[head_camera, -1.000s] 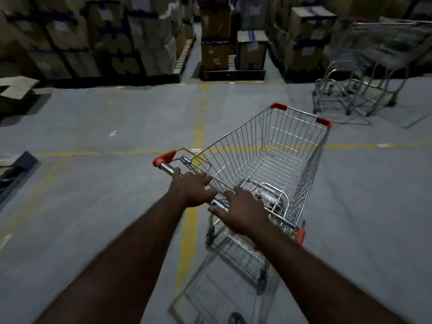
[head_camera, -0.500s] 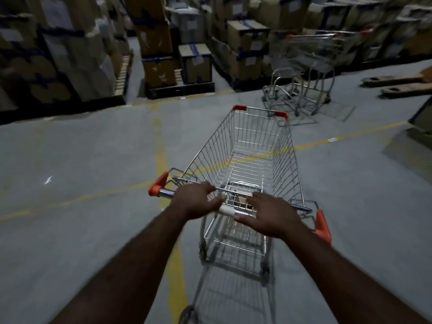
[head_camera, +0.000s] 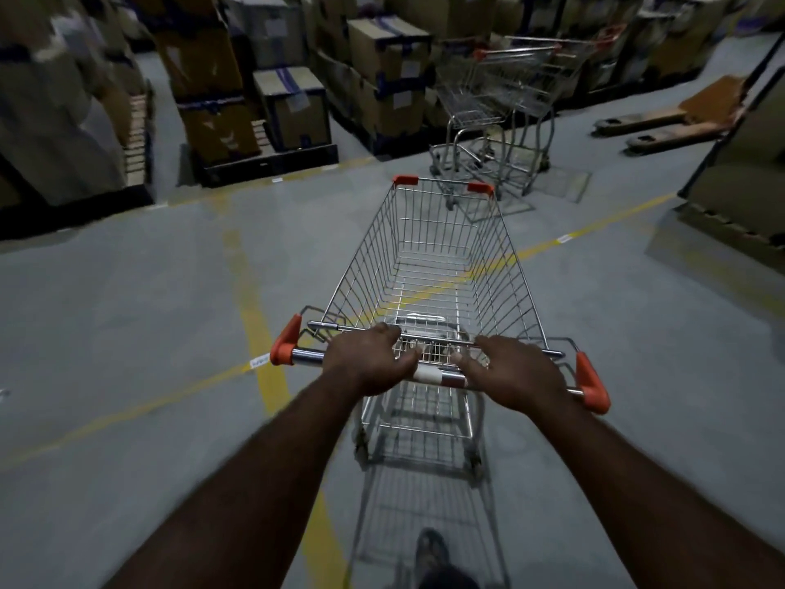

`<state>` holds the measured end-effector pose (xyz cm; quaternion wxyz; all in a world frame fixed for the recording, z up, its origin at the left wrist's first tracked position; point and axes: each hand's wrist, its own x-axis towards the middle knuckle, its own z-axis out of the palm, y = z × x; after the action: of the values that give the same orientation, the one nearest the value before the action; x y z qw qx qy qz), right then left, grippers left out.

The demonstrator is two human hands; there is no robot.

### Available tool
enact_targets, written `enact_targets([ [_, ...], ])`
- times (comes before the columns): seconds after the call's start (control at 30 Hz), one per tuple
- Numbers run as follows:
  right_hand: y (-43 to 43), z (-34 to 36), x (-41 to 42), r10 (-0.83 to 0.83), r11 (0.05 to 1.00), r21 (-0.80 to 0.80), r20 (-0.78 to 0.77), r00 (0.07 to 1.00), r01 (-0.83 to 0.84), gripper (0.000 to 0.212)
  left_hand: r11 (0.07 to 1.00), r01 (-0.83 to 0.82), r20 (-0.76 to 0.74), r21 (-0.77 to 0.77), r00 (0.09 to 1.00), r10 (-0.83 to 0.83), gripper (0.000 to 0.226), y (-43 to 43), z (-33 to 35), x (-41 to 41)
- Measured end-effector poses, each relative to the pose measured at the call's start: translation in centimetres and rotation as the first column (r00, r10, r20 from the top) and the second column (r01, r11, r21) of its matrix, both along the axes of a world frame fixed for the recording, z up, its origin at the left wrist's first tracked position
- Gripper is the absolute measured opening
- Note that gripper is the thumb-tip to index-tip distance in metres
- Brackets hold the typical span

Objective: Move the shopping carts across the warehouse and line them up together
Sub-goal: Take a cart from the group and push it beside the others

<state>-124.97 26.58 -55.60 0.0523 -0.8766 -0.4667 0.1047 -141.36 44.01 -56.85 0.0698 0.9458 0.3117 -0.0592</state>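
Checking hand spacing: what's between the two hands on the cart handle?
Head view: between left hand and right hand, only the handle bar, wearing a white band.

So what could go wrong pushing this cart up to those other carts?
The cart could ram the parked carts ahead and knock them askew instead of nesting. It might also veer right toward the pallet jack forks. Left hand and right hand grip the handle mid-bar, so steering may wobble.

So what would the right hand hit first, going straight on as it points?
Probably the cart's wire rear flap, just past the handle the right hand grips; depth unclear.
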Motion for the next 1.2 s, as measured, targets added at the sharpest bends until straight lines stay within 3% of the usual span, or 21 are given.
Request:
enact_targets([
  [0.27, 10.8, -0.5, 5.3, -0.026, 0.999, 0.027, 0.042, 0.999, 0.025, 0.093, 0.998, 0.06, 0.02, 0.022, 0.998, -0.06, 0.071, 11.4, 0.0, 5.8],
  [0.47, 20.4, -0.9, 11.3, -0.049, 0.999, 0.007, 0.026, 0.998, 0.049, 0.096, 0.999, 0.031, 0.028, -0.021, 0.999, -0.03, 0.071, 20.9, 0.5, 11.9],
  [0.63, 27.3, -1.0, 15.5, -0.049, 0.999, -0.019, 0.025, 0.998, 0.049, 0.082, 1.0, 0.024, 0.032, -0.016, 0.999, -0.023, 0.072, 28.0, 0.8, 16.2],
  [1.2, 52.0, -1.7, 31.5, -0.179, 0.984, 0.005, 0.044, 0.983, 0.179, 0.086, 0.993, 0.117, 0.052, 0.005, 0.992, -0.117, 0.074, 53.9, 0.8, 34.0],
])
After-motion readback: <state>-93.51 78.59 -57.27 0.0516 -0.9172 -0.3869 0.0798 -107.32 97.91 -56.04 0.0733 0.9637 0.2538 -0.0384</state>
